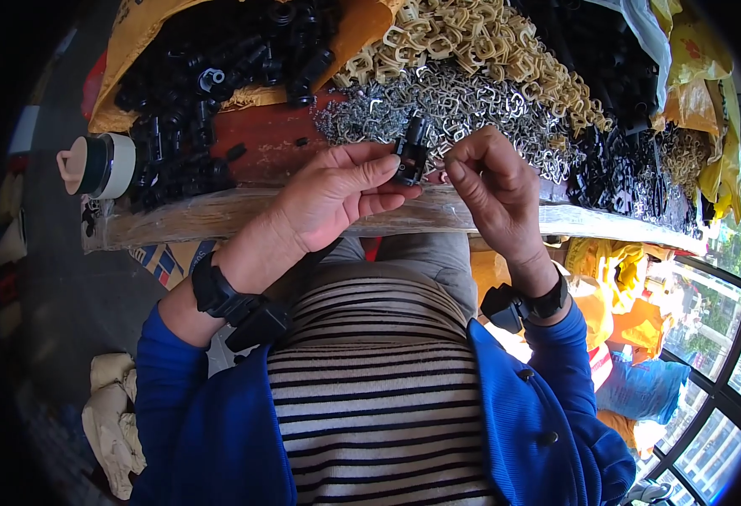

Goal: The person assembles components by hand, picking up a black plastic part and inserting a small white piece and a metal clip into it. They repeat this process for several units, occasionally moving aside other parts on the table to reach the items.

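Between the thumb and fingers of my left hand [347, 190] is a small black plastic part [411, 152], roughly tube-shaped, held above the table's near edge. To its right, a short gap away, my right hand [498, 190] is closed in a pinch. Whatever sits between those fingertips, if anything, is too small to make out. Just beyond both hands lies a heap of small silvery metal clips [463, 105]. Behind it spreads a pile of cream-coloured plastic loops [463, 38].
Black tubular parts [256, 55] fill an orange-yellow bag at the far left, with more loose near a lidded cup [105, 164]. Small black pieces [619, 173] and a yellow bag [720, 160] are at the right. The table's wooden front edge [193, 207] runs before me.
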Motion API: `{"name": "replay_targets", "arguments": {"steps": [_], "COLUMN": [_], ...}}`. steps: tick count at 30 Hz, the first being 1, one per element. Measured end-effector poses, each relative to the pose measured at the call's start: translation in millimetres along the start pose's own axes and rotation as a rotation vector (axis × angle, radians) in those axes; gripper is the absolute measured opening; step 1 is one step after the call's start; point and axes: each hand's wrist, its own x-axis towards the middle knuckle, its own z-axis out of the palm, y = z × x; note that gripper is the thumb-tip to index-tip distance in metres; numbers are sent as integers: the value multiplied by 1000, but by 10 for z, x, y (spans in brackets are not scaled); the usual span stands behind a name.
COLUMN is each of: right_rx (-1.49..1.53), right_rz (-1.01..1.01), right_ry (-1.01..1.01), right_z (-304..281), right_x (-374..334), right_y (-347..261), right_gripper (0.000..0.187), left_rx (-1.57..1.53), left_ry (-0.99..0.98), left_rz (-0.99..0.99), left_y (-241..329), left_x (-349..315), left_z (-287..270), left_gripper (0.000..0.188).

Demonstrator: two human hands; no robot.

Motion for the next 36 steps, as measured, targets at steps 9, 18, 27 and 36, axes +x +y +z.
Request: {"name": "replay_targets", "arguments": {"steps": [9, 18, 27, 36], "right_rx": [-168, -374, -431, 606], "right_rz": [-113, -174, -170, 353], "right_ry": [-32, -8, -65, -153], "right_z": [78, 111, 100, 96], "right_x": [-4, -14, -22, 13], "right_y": [-86, -79, -85, 128], "right_gripper": [5, 8, 12, 21], "left_rx": [39, 68, 128, 217], "left_ry": [-17, 32, 64, 19], "left_rz": [-42, -42, -41, -16], "left_y": [-35, -55, -28, -23], "left_x": [-7, 0, -13, -25], "left_z": [-12, -1, 20, -16], "left_gripper": [22, 20, 22, 24]}}
